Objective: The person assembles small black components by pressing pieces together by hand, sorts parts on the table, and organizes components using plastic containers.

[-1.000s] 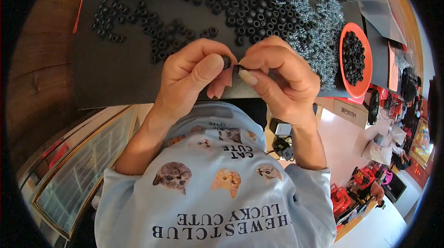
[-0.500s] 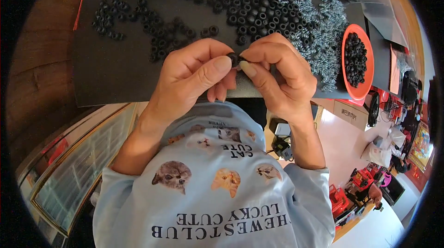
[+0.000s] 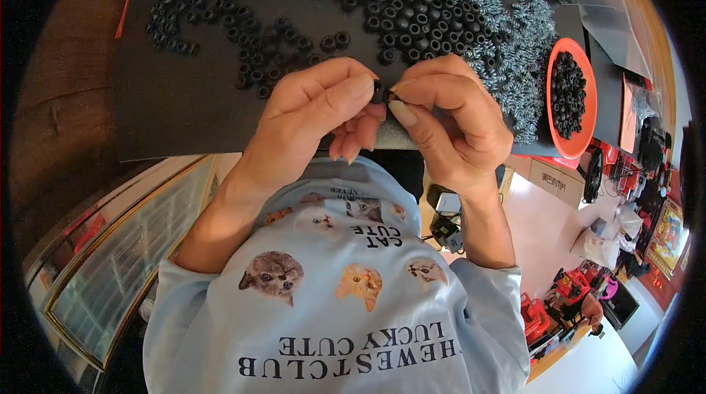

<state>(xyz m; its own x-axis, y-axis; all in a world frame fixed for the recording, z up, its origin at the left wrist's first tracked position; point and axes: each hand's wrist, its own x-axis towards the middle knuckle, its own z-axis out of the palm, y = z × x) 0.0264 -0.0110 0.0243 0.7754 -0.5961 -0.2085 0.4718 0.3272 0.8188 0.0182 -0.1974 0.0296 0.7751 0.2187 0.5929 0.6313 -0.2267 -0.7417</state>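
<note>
Just above the near edge of the black tabletop [image 3: 176, 107], my two hands face each other with the fingertips close together. My left hand [image 3: 312, 115] pinches a small black ring-shaped part [image 3: 378, 91] between thumb and index finger. Opposite it, my right hand [image 3: 460, 126] grips another small black part [image 3: 390, 95], mostly covered by the fingertips. A narrow gap separates the two pieces. Beyond my hands lies a pile of black ring-shaped parts [image 3: 419, 15], with a heap of small metal coil springs [image 3: 526, 34] to its right.
On the right stands an orange-red oval dish [image 3: 553, 129] holding black parts [image 3: 568, 92]. More black ring-shaped parts [image 3: 254, 41] are scattered at the left of the tabletop. A glass-fronted cabinet [image 3: 125, 269] is at lower left, and a cardboard box [image 3: 553, 181] sits beyond the right edge.
My hands have drawn slightly apart. The black pieces, touching or nearly so before, now show a gap between them.
</note>
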